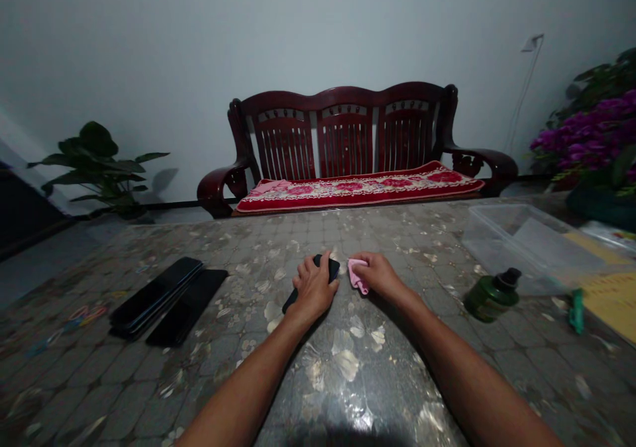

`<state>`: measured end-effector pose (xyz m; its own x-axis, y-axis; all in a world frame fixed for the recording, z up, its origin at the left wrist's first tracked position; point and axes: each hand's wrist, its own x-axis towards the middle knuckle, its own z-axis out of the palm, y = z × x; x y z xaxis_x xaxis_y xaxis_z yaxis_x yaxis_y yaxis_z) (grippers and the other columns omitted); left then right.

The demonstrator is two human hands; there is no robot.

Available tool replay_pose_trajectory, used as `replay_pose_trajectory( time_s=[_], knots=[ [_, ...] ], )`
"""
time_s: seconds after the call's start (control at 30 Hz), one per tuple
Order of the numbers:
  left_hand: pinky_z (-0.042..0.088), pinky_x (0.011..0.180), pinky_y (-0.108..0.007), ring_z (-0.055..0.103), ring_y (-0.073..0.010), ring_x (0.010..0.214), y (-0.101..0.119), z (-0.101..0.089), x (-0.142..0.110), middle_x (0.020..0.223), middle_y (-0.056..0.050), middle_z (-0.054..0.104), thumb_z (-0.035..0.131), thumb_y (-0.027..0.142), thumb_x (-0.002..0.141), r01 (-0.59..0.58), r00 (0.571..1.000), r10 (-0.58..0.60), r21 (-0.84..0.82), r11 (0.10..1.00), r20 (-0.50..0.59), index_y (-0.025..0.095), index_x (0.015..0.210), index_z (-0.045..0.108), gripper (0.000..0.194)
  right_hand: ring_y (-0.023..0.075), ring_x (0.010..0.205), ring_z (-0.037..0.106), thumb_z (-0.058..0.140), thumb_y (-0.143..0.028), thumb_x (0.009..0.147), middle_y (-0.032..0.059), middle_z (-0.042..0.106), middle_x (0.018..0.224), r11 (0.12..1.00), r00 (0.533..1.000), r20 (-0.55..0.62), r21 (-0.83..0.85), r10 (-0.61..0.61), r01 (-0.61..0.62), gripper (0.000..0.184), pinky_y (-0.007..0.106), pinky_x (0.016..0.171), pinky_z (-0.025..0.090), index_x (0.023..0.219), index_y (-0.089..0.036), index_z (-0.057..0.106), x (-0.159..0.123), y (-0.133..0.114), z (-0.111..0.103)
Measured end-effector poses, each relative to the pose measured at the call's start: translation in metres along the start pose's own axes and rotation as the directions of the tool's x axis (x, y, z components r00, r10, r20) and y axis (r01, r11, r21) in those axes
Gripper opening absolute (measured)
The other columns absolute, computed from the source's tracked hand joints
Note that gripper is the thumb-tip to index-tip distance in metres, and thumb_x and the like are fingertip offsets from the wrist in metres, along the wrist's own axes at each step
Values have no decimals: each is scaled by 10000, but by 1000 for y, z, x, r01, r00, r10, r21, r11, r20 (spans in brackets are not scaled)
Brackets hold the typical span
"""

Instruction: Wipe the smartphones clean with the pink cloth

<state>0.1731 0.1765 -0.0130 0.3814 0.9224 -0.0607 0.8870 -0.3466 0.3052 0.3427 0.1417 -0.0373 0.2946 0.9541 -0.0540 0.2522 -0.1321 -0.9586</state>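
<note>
My left hand (313, 291) lies over a dark smartphone (290, 300) on the table, its fingers curled round the phone's edges. Both ends of the phone show past the hand, while its middle is covered. Just to the right, my right hand (381, 276) pinches a small folded pink cloth (356, 276), held close above or against the tabletop; I cannot tell which. A narrow gap separates the cloth from the phone. Off to the left sit a stack of dark phones (155, 295) and one more black phone (189, 308) beside it.
The patterned tablecloth (342, 394) covers the table. At right are a green pump bottle (491, 296), a clear plastic box (489, 251), a green clip-like object (576, 311) and yellow paper (613, 301). Colourful bands (88, 314) lie far left. A wooden bench (345, 136) stands behind.
</note>
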Motion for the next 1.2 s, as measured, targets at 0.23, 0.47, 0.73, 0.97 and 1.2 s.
replay_pose_trajectory(
  time_s=[0.23,0.47,0.73,0.97,1.2],
  knots=[
    [366,1042,-524,397,-376,1352,18,-2,8,1510,-199,383,623,334,902,179,984,-179,-46,983,-11,303,1532,340,691,131,491,586,560,-241,680,9,684,632,999,998,-50,-5,31,-32,394,192,448,430,1003,-129,756,4,8,2],
    [375,1015,-545,409,-399,1340,37,-1,18,1497,-228,400,637,354,876,325,941,-333,-129,937,-54,265,1498,359,688,140,505,591,595,-296,673,5,674,618,997,997,-70,70,23,-18,434,211,467,454,1032,-95,733,4,8,0],
    [362,1049,-576,367,-442,1390,18,-5,14,1592,-236,275,704,512,794,280,957,-289,-242,929,0,263,1523,326,859,125,460,527,639,-433,658,-10,622,577,992,998,-56,122,-6,13,478,217,432,403,975,-86,727,-3,1,-1],
    [360,1114,-535,369,-386,1415,-63,-13,-28,1533,-151,429,776,457,749,-246,969,241,-282,927,-53,308,1503,434,841,159,512,568,598,-544,758,16,669,652,995,991,-94,-9,-95,95,525,240,461,414,1024,-115,740,1,7,9],
    [145,1176,-690,295,-417,1481,-89,-10,-42,1527,-152,496,844,482,737,-613,789,601,-93,785,-124,304,1449,532,797,192,935,668,533,-360,944,63,728,996,772,876,-30,-487,-482,408,291,283,834,482,1046,-215,765,18,-9,25]
  ],
)
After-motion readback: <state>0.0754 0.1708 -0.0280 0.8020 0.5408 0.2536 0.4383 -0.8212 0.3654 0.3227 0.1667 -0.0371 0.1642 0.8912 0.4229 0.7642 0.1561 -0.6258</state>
